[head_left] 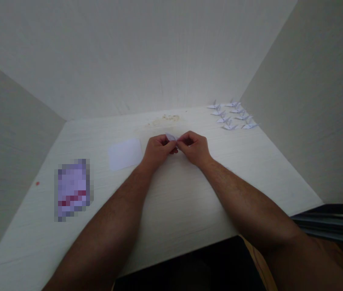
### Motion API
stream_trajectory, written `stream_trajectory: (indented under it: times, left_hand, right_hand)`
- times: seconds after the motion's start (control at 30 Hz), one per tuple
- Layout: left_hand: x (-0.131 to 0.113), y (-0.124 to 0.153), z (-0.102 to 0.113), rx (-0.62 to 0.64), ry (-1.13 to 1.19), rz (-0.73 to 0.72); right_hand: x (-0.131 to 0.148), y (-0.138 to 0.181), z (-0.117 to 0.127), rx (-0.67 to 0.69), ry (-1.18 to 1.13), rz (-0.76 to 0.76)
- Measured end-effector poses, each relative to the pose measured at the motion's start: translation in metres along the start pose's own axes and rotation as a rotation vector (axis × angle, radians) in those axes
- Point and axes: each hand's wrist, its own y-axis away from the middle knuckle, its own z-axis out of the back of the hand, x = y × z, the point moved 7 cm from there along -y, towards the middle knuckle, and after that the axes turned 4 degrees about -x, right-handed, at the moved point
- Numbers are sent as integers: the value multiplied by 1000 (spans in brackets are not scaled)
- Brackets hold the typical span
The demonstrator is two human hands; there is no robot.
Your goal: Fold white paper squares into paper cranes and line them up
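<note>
Over the middle of the white table (183, 202), a small piece of folded white paper (170, 137) is held between my two hands. My left hand (159, 148) is closed on it from the left, thumb on top and fingers curled beneath. From the right, my right hand (194, 146) pinches the paper's other end with thumb and forefinger. The fingertips of both hands nearly meet, and they hide most of the folds. A flat sheet of white paper (124, 154) lies on the table just left of my left hand.
Several folded paper cranes (230, 115) stand in two rows at the back right. A blurred purple-and-white packet (72, 188) lies at the left, with a small red spot (37, 183) beyond it. Brownish stains (167, 119) mark the back. Pale walls (147, 56) enclose three sides.
</note>
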Motion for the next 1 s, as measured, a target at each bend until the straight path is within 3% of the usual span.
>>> stream_trajectory:
  times: [0.27, 0.73, 1.0]
  left_hand:
    - [0, -2, 2, -36, 1, -29]
    - [2, -1, -1, -21, -32, -11]
    - [1, -1, -1, 27, 65, 16]
  right_hand:
    - [-2, -3, 2, -12, -91, -67]
    - [-11, -7, -4, 72, -36, -135]
    - [-14, -7, -3, 76, -16, -176]
